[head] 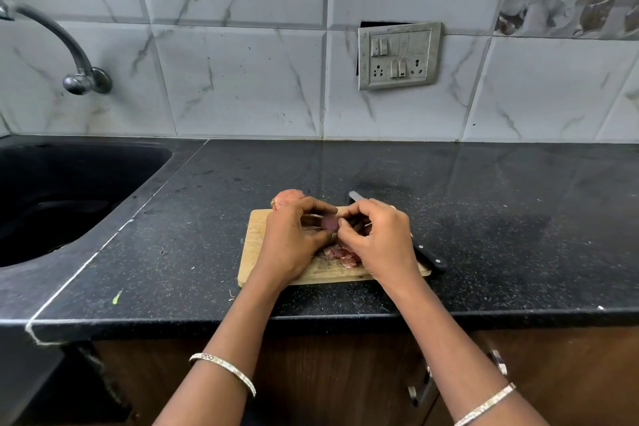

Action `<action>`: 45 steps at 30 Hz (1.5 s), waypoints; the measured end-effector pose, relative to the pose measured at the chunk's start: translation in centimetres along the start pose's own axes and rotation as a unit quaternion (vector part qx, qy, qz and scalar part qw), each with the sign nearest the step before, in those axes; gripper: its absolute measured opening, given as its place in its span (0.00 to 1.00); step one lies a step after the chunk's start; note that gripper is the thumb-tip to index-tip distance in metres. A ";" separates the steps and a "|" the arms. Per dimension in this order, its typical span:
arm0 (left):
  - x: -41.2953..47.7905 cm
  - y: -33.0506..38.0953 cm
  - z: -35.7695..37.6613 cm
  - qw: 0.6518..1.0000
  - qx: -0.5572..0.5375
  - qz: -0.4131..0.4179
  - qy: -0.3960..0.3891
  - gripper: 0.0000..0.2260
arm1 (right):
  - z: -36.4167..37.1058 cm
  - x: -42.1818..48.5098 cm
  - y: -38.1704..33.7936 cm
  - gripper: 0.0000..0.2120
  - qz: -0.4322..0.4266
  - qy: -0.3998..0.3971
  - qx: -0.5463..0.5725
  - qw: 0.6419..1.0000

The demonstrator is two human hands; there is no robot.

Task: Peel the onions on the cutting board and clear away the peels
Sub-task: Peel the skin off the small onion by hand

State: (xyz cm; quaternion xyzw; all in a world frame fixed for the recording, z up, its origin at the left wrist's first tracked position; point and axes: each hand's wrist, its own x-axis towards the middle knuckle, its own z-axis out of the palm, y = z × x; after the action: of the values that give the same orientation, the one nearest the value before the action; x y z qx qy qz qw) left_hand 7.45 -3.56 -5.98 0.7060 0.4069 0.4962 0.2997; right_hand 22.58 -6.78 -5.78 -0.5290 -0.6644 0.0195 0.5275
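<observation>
Onion [330, 223]: a purple bulb is held just above the middle of the cutting board [255, 254], between the two hands.
Left hand [294, 242]: shown palm-down over the board's left half. Its fingers are curled round the onion from the far side, and the thumb is set on the near side.
Right hand [378, 239]: arched in from the right with knuckles raised. Its fingertips are bent inward and pinched at the onion's right side.
Hands: brought together, both closed on the same bulb.
Forearms: stretched out from the near edge and angled towards each other, with a bangle [224, 370] worn on each.
Unpeeled onion [287, 199]: seen at the board's far left corner, partly hidden behind the left hand.
Peels [340, 256]: heaped in a small pinkish pile on the board, below the hands.
Knife [430, 259]: laid along the board's right edge with its black handle near and its blade tip far. The middle is covered by the right hand.
Counter [484, 201]: black and speckled, with a dark sink [52, 204] set in at the left.
</observation>
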 end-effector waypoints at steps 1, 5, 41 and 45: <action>0.0 0.0 0.0 1.000 0.000 -0.001 -0.002 0.11 | 0.1 0.0 0.1 0.03 -0.002 -0.003 -0.014 1.000; 0.0 -0.1 0.0 1.000 -0.022 -0.012 -0.012 0.13 | 0.1 0.1 0.4 0.02 0.002 -0.005 -0.029 1.000; -0.2 0.2 0.0 0.996 -0.087 -0.018 -0.028 0.14 | -0.4 0.1 0.1 0.06 0.063 -0.040 0.094 0.993; -0.2 0.2 0.0 0.998 -0.059 -0.014 -0.022 0.14 | -0.4 0.0 0.1 0.06 0.065 -0.054 0.105 0.991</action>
State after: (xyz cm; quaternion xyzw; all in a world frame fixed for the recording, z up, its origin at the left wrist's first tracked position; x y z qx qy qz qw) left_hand 7.52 -3.83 -5.88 0.6921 0.3797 0.4993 0.3571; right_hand 23.00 -6.95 -5.64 -0.5107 -0.6507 0.1524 0.5409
